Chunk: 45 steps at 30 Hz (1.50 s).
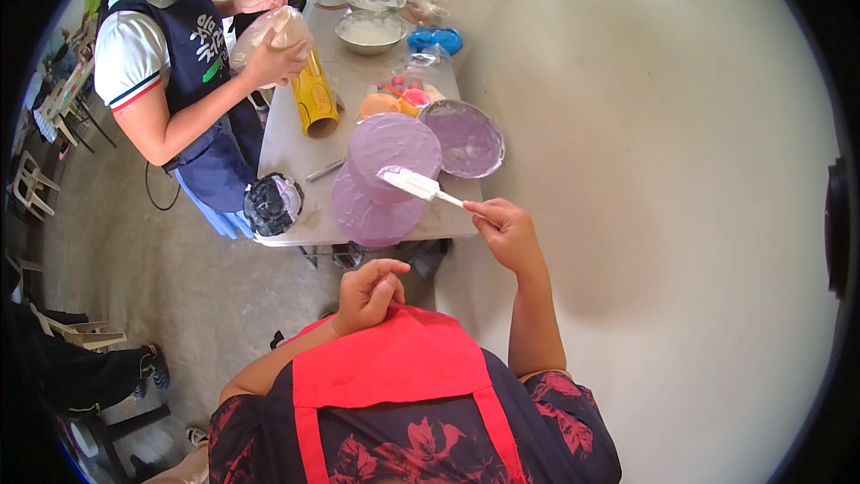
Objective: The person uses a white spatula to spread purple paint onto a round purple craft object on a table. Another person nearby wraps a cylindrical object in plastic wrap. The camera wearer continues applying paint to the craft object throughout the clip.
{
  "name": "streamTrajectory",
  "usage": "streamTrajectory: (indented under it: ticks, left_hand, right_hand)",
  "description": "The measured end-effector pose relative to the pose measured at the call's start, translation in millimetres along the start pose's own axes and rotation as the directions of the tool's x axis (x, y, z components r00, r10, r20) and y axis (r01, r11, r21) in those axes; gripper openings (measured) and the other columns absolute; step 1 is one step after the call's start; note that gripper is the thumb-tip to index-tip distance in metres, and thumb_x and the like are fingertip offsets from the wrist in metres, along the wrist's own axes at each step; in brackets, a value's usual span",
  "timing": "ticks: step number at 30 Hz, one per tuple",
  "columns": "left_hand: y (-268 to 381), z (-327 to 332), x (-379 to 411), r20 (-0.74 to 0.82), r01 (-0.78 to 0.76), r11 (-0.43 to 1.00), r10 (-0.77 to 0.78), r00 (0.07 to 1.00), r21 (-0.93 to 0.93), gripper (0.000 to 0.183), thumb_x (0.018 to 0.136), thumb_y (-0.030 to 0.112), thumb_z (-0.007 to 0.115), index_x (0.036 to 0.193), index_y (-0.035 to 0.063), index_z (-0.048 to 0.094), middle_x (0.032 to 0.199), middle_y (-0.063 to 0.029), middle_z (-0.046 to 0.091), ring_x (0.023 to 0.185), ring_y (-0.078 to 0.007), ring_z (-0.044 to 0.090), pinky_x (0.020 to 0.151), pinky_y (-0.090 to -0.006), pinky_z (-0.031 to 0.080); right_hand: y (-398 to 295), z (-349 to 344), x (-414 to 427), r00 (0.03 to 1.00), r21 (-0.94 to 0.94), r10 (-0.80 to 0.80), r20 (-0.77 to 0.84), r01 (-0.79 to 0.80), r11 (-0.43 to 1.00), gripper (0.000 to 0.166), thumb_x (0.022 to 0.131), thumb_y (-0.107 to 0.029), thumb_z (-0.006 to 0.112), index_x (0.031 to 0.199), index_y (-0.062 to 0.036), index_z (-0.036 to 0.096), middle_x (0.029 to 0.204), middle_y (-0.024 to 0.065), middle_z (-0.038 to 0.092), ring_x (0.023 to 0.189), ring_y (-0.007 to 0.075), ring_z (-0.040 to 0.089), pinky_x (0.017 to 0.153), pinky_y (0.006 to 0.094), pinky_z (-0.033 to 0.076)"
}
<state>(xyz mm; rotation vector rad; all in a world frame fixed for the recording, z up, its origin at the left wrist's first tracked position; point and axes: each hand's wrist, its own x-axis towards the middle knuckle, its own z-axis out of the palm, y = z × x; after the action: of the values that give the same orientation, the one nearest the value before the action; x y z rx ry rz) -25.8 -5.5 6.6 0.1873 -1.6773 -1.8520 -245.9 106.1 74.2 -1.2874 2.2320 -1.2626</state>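
My right hand [505,232] grips the thin handle of a white spatula [413,183], whose blade lies over the side of a tiered cake [394,141] coated in purple frosting. The lower, wider tier [376,215] shows towards me, near the table's front edge. My left hand [371,292] is held before the red apron, fingers curled with the index finger partly out, touching no tool. To the right of the cake, a metal bowl [463,138] is smeared inside with purple frosting.
A co-worker in a dark apron [211,81] stands at the table's left side, holding a plastic bag [272,40]. On the white table [285,148] are a yellow film roll [314,97], a bowl of white cream [371,32] and a black bundle [272,205]. A wall [638,148] rises at right.
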Motion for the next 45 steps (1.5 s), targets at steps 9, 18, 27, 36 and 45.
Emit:
streamTrajectory:
  ticks: [9,18,27,36,45]
  left_hand:
    - [1,1,0,-0.011,-0.037,0.999,0.037,0.999,-0.016,0.024,0.085,0.001,0.040,0.103,-0.0025,0.056,0.059,-0.0034,0.057,0.050,-0.0057,0.050,0.047,-0.0194,0.038]
    - [10,-4,-4,-0.044,-0.047,0.999,0.047,0.998,0.009,0.023,0.087,0.002,0.040,0.104,-0.0027,0.055,0.060,-0.0032,0.057,0.051,-0.0057,0.050,0.048,-0.0193,0.039]
    - [9,-9,-8,-0.085,0.008,1.000,-0.008,0.996,-0.001,0.024,0.086,0.000,0.039,0.104,-0.0023,0.056,0.060,-0.0029,0.056,0.053,-0.0065,0.052,0.049,-0.0196,0.040]
    - [11,-8,-4,-0.066,-0.003,1.000,0.003,0.998,-0.011,0.024,0.086,0.000,0.039,0.103,-0.0023,0.056,0.059,-0.0026,0.056,0.052,-0.0068,0.053,0.048,-0.0196,0.040]
    - [10,-5,0,-0.052,-0.014,1.000,0.013,0.999,-0.020,0.024,0.085,0.000,0.040,0.103,-0.0035,0.056,0.059,-0.0019,0.055,0.052,-0.0067,0.053,0.048,-0.0192,0.040]
  right_hand:
    - [-5,-8,7,0.996,0.064,0.022,-0.087,-0.016,0.998,0.024,0.080,-0.001,0.058,0.102,-0.0061,0.067,0.075,0.0036,0.058,0.061,0.0091,0.047,0.057,0.0233,0.039]
    - [12,3,49,0.981,-0.097,0.049,-0.190,-0.068,0.993,0.025,0.079,-0.006,0.061,0.103,-0.0116,0.067,0.068,0.0060,0.052,0.059,0.0125,0.047,0.057,0.0259,0.040]
    - [12,11,57,0.982,-0.087,0.063,-0.179,-0.079,0.993,0.025,0.079,-0.006,0.061,0.102,-0.0119,0.067,0.070,0.0074,0.056,0.061,0.0139,0.052,0.058,0.0267,0.042]
    - [10,12,49,0.989,-0.085,0.032,-0.143,-0.045,0.995,0.024,0.080,-0.005,0.059,0.102,-0.0118,0.067,0.074,0.0074,0.059,0.062,0.0139,0.052,0.059,0.0258,0.042]
    - [-2,11,31,0.995,-0.073,0.014,-0.095,-0.021,0.997,0.025,0.080,-0.003,0.058,0.102,-0.0099,0.067,0.077,0.0065,0.059,0.060,0.0118,0.050,0.056,0.0250,0.040]
